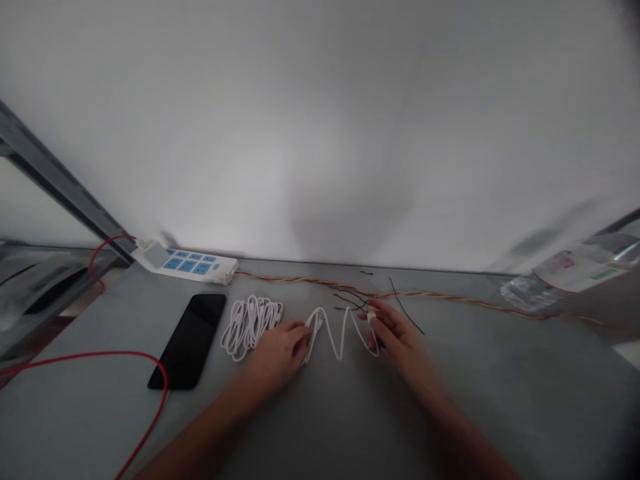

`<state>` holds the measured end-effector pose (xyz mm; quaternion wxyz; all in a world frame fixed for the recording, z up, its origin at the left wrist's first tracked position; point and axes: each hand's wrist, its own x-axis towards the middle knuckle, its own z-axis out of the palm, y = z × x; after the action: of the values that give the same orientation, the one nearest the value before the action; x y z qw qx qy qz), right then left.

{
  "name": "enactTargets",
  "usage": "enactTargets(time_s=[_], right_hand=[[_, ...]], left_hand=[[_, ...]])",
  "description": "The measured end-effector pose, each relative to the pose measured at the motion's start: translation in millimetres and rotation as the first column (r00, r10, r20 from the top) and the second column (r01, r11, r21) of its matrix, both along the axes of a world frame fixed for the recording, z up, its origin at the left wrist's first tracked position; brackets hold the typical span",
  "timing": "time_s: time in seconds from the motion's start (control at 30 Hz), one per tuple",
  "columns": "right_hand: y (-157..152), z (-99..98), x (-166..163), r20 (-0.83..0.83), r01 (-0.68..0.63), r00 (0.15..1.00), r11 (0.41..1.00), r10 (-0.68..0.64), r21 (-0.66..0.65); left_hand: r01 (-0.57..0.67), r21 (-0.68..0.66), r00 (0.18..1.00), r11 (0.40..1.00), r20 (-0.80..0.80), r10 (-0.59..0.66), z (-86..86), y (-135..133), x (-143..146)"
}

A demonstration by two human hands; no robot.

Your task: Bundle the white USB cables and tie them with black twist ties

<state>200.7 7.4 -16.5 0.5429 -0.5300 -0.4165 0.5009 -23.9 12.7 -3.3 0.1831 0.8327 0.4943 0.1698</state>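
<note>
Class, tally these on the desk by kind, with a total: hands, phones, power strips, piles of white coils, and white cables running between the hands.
Hands: 2, left hand and right hand
Phone: 1
Power strip: 1
Coil pile: 1
White cable between hands: 1
Total: 6

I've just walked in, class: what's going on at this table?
A person is handling a white cable with both hands. The right hand holds its plug end; the left hand is at another part, its grip unclear. Between them the cable zigzags loosely over the grey table. A white coiled bundle lies beside the left hand, and a black phone lies farther left.
</note>
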Motion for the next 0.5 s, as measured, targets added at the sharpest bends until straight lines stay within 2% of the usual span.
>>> enactTargets(time_s=[0.17,0.3,0.5], right_hand=[[0.7,-6.5,2.2,0.048,-0.046,0.998,0.999,0.045,0.001],[0.6,-7.8,2.0,0.107,-0.083,0.991,0.997,0.083,-0.006],[-2.0,-5.4,-0.9,0.174,-0.1,0.979,0.995,0.102,-0.022]], left_hand=[[-0.028,0.074,0.993,0.997,-0.113,0.036,-2.8,-2.7,-1.2],[-0.014,0.122,0.992,0.992,-0.124,0.029,-1.8,-4.1,0.7],[-0.012,0.083,0.995,0.996,-0.098,0.02,-1.7,-6.4,4.2]])
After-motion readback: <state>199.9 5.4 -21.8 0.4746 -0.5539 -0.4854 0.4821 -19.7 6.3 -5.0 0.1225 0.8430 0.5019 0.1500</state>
